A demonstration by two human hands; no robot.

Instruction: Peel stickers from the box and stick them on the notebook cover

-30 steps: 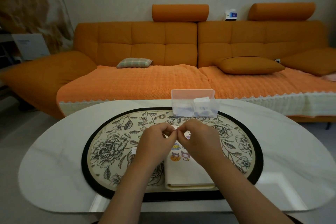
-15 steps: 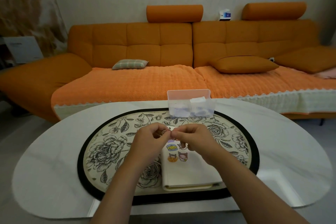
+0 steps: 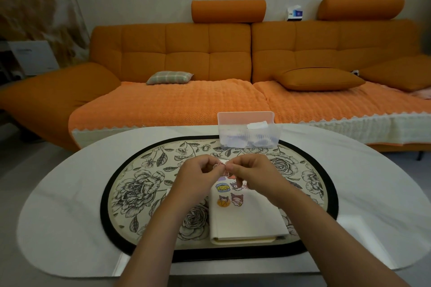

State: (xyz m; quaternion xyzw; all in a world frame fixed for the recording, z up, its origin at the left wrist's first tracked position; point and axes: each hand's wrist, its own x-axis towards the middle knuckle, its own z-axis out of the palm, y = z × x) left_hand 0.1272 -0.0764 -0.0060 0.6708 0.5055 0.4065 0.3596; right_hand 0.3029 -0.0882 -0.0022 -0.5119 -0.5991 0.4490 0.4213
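The left hand (image 3: pixel 198 178) and right hand (image 3: pixel 255 175) meet fingertip to fingertip above the table, both pinching one small pinkish sticker (image 3: pixel 220 166) between curled fingers and thumbs. Just under them the cream notebook (image 3: pixel 248 219) lies closed on a floral placemat (image 3: pixel 137 193), with several cartoon stickers (image 3: pixel 229 193) already on the far end of its cover. The clear plastic box (image 3: pixel 248 134) stands beyond, at the placemat's far edge, on the white oval table (image 3: pixel 70 216).
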